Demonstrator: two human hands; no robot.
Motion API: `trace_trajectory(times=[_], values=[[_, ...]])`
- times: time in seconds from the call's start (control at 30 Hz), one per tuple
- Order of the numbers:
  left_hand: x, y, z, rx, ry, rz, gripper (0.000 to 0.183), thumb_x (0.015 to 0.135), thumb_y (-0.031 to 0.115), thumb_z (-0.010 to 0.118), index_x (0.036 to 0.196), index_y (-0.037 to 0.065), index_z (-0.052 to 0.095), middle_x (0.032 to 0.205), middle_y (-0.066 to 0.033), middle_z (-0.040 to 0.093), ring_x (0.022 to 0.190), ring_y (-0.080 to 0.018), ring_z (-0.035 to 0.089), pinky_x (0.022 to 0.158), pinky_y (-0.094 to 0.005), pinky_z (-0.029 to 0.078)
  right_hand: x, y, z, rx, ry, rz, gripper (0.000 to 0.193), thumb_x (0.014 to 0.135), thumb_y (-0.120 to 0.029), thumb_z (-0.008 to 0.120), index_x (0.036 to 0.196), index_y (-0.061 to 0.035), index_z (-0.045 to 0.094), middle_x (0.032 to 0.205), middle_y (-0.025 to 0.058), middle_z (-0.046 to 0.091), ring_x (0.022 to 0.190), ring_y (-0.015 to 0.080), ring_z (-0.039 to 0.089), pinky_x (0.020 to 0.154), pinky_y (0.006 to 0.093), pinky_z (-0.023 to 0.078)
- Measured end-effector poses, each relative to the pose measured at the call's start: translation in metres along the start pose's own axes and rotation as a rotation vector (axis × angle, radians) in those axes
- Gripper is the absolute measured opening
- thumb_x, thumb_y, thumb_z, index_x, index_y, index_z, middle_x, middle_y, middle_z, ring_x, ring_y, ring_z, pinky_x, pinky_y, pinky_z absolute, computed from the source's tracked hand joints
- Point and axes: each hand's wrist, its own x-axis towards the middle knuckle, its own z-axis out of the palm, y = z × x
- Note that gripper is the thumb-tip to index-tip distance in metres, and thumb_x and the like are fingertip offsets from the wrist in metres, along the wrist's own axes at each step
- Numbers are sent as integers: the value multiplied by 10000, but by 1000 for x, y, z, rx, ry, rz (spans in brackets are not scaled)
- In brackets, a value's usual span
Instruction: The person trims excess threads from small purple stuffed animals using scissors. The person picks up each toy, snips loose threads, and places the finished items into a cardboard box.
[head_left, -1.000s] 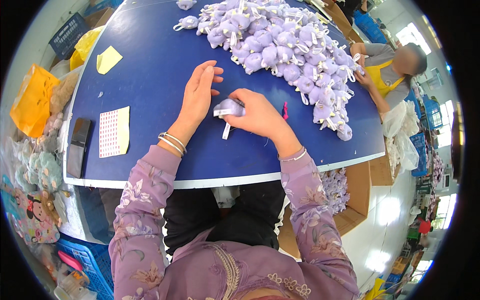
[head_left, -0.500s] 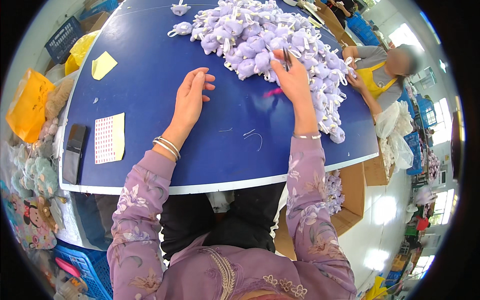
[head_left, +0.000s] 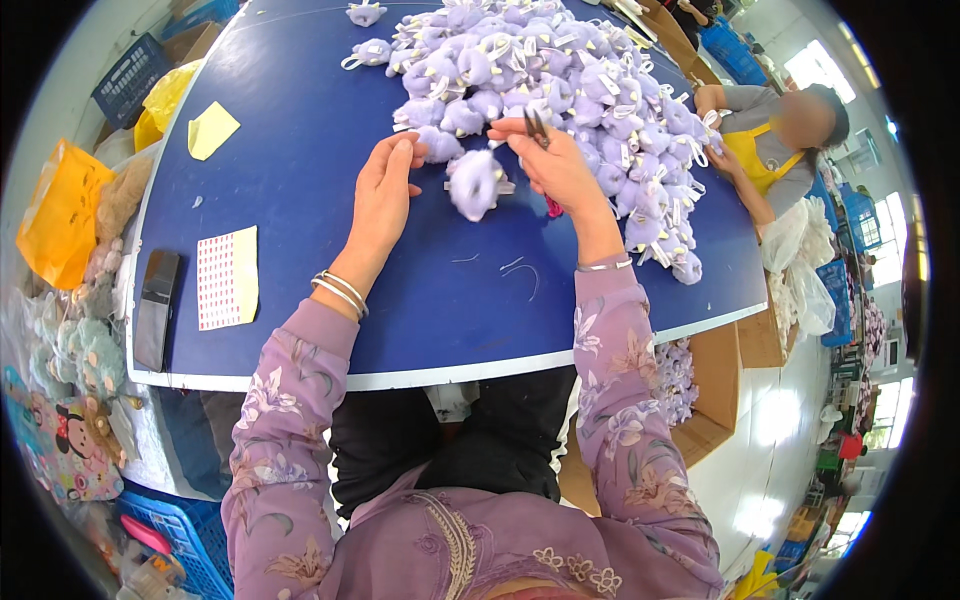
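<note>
Left of right grip, toy (lilac)

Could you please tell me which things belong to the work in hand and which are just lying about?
In use, seemingly:
dark pointed tool in the right hand
purple plush between it and the left hand
heap of similar pieces

Apparently lying about:
black phone
red-patterned sheet
yellow paper

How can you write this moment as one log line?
Left hand: grip unclear; right hand: holds dark snips; lilac plush toy: blurred, between hands; lilac plush-toy pile: on blue table
</note>
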Motion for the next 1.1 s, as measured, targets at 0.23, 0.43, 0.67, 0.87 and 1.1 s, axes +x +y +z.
trace_trajectory(times=[0.23, 0.43, 0.67, 0.87, 1.1], values=[[-1, -6, 2, 72, -98, 5, 305, 993, 280, 484, 1095, 38, 640, 987, -25, 670, 882, -85, 576, 678, -238, 460, -2, 19, -18, -213, 29, -57, 238, 903, -209, 567, 1007, -35, 692, 797, 13, 680, 687, 79, 557, 604, 256, 429], [-4, -6, 3, 112, -116, 15, 294, 999, 263, 479, 1086, 37, 645, 1001, -27, 676, 882, -77, 577, 680, -228, 449, -1, 31, -6, -282, 1, -76, 232, 906, -211, 566, 962, -18, 681, 726, 19, 640, 665, 106, 564, 617, 277, 442], [-4, -5, 3, 112, -133, 10, 290, 999, 263, 477, 1057, 44, 657, 982, -16, 675, 875, -72, 574, 679, -225, 448, -5, 30, 6, -330, 90, -221, 266, 842, -198, 651, 1032, -12, 653, 903, 76, 651, 806, 169, 609, 724, 313, 477], [-5, -2, 1, 123, -184, 4, 284, 983, 267, 499, 1075, 46, 652, 977, -5, 669, 878, -75, 573, 685, -227, 450, -3, 32, 31, -546, 125, -396, 430, 772, -226, 711, 1156, -56, 618, 1096, 171, 632, 1009, 345, 614, 867, 380, 486], [-20, 56, -27, 563, -785, 200, 576, 736, 215, 726, 1288, 127, 584, 1335, -79, 512, 1167, -214, 477, 893, -333, 441, -4, 34, 19, -506, 170, -169, 508, 771, -317, 715, 1159, -8, 607, 1019, 198, 684, 918, 322, 675, 792, 378, 513]])
